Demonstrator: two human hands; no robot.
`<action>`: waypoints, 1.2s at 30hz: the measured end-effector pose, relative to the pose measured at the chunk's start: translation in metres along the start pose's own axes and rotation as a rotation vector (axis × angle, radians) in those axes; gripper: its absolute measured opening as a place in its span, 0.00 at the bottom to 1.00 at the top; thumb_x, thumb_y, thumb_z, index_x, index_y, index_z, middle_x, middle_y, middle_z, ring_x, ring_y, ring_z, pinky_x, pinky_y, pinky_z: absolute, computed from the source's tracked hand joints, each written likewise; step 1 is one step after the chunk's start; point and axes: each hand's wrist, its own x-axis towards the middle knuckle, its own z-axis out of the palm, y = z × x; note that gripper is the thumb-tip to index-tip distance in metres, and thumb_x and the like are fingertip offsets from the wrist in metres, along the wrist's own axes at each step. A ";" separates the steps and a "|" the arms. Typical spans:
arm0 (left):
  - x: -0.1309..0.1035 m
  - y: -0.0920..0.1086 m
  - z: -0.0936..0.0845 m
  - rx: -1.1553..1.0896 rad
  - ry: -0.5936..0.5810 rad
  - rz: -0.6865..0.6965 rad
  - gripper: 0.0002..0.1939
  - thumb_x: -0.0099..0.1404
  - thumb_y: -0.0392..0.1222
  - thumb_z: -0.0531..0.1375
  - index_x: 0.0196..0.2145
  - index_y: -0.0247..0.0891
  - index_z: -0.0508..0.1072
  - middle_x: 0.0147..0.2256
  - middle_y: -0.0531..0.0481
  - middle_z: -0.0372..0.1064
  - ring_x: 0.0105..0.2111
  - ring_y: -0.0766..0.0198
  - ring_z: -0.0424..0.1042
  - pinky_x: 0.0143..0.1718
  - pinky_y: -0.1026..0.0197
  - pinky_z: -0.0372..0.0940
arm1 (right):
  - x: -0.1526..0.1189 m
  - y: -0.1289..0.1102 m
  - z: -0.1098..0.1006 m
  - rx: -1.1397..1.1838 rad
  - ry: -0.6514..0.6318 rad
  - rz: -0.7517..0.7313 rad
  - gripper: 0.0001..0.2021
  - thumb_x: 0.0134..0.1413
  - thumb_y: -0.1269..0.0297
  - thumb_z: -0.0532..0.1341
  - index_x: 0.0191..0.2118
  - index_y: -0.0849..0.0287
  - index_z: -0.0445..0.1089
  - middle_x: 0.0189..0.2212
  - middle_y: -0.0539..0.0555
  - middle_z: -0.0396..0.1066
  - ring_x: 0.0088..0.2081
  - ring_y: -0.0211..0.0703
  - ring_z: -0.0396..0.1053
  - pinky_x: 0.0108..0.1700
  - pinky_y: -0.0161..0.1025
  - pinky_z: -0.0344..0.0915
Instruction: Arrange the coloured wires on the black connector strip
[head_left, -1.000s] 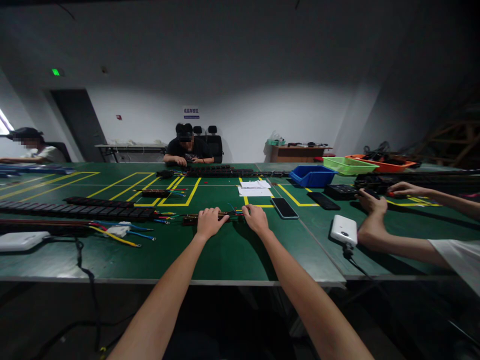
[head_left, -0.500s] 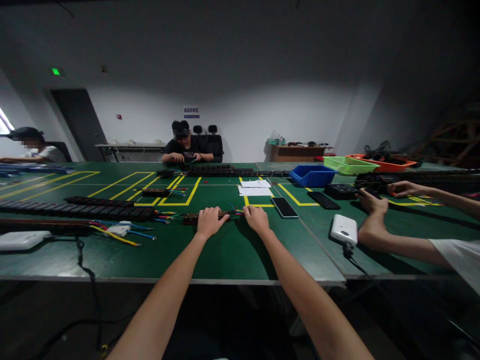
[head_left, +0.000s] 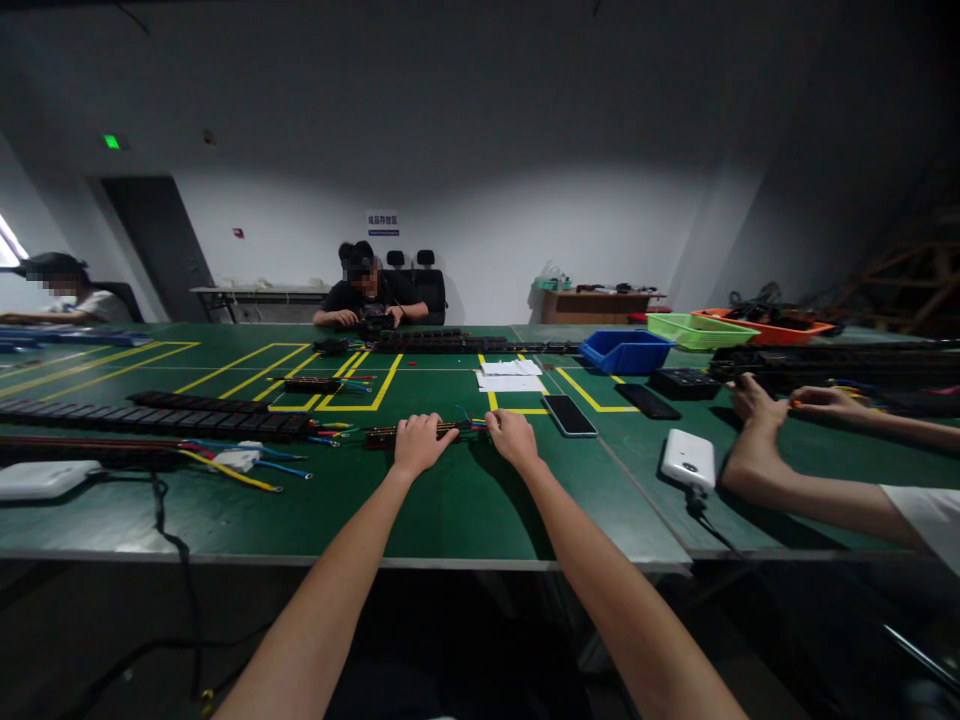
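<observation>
My left hand (head_left: 420, 443) is wrapped over a dark block with wires (head_left: 381, 437) that lies on the green table (head_left: 442, 520). Its fingers bend down over the block's right part. Just to the right, my right hand (head_left: 513, 438) is closed at the coloured wires (head_left: 475, 424) coming out of the block's right end. The fingertips of that hand pinch the wires. A similar small block with wires (head_left: 311, 385) lies further back on the left, and a phone (head_left: 568, 415) rests to the right of my right hand.
Long black strips (head_left: 217, 422) and a white power bank (head_left: 49, 481) lie left. White papers (head_left: 510, 376), a blue bin (head_left: 626, 351), a dark phone (head_left: 649, 401) and another white power bank (head_left: 688, 458) are right. A co-worker's hands (head_left: 757, 403) work at far right; another person (head_left: 371, 290) sits opposite.
My hands and the block have not visibly moved. The co-worker's hands on the right have shifted rightward. The person opposite has moved their hands and lowered their head slightly.
</observation>
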 end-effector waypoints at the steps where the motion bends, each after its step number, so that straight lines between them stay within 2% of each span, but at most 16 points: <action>1: 0.000 0.000 0.000 0.000 0.000 0.000 0.29 0.70 0.67 0.46 0.41 0.40 0.72 0.42 0.42 0.75 0.43 0.50 0.71 0.46 0.51 0.59 | 0.000 0.001 0.000 -0.002 -0.004 0.005 0.21 0.71 0.54 0.47 0.49 0.56 0.75 0.47 0.58 0.76 0.50 0.50 0.70 0.48 0.39 0.59; 7: 0.000 0.000 0.001 0.014 0.010 -0.001 0.29 0.71 0.67 0.47 0.40 0.40 0.72 0.42 0.42 0.75 0.43 0.50 0.71 0.46 0.51 0.58 | 0.001 0.002 0.001 -0.017 -0.016 0.020 0.21 0.71 0.54 0.47 0.46 0.56 0.76 0.43 0.59 0.77 0.46 0.50 0.71 0.45 0.39 0.60; 25: 0.000 -0.001 0.003 0.019 0.014 0.002 0.29 0.71 0.67 0.47 0.40 0.39 0.73 0.41 0.41 0.75 0.43 0.50 0.71 0.46 0.50 0.58 | 0.003 0.004 0.008 -0.008 0.006 -0.015 0.21 0.71 0.55 0.47 0.45 0.57 0.76 0.46 0.60 0.76 0.48 0.48 0.69 0.47 0.38 0.60; 32: 0.001 -0.002 0.003 0.007 0.013 0.012 0.30 0.71 0.67 0.46 0.40 0.39 0.73 0.41 0.43 0.75 0.42 0.51 0.71 0.45 0.51 0.59 | 0.004 0.005 0.008 0.017 0.038 -0.026 0.20 0.71 0.56 0.48 0.49 0.57 0.75 0.49 0.60 0.75 0.51 0.49 0.68 0.51 0.39 0.59; 36: 0.001 -0.002 0.003 0.014 0.019 0.015 0.29 0.71 0.67 0.47 0.40 0.39 0.72 0.41 0.43 0.75 0.42 0.51 0.71 0.45 0.51 0.59 | 0.004 0.006 0.009 0.021 0.047 -0.035 0.19 0.71 0.56 0.49 0.48 0.57 0.75 0.48 0.59 0.75 0.51 0.49 0.68 0.50 0.39 0.59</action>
